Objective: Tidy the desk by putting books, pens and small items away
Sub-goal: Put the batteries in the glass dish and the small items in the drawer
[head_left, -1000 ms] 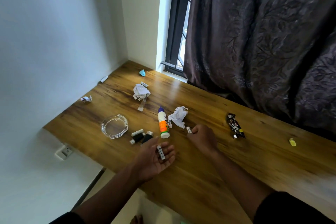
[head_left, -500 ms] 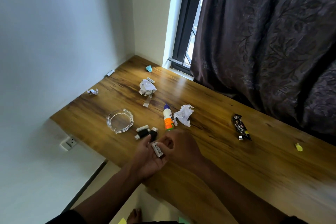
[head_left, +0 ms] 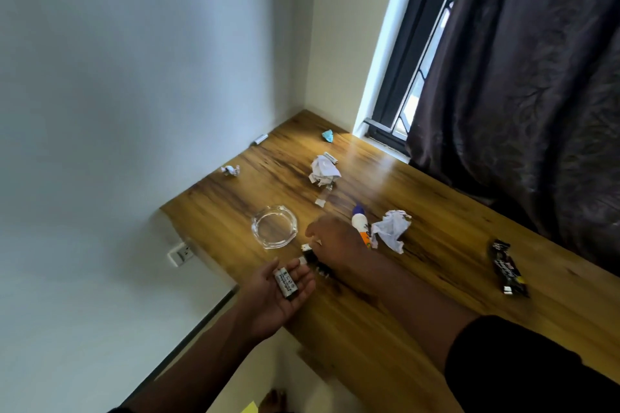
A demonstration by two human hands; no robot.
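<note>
Left hand [head_left: 278,298] palm up at the near-left edge of the wooden bench [head_left: 419,295], fingers relaxed and slightly spread, cradling two small batteries [head_left: 286,282]. Right hand [head_left: 339,241] palm down over a cluster of small dark items [head_left: 310,256] just right of the glass ashtray [head_left: 274,226]; fingers curled toward them, contact not discernible. Glue bottle [head_left: 359,222] and crumpled paper [head_left: 391,233] just beyond the right hand. Second paper wad [head_left: 323,171] farther back; dark snack wrapper [head_left: 508,268] well apart at right. Dark curtain [head_left: 523,77] at far right.
</note>
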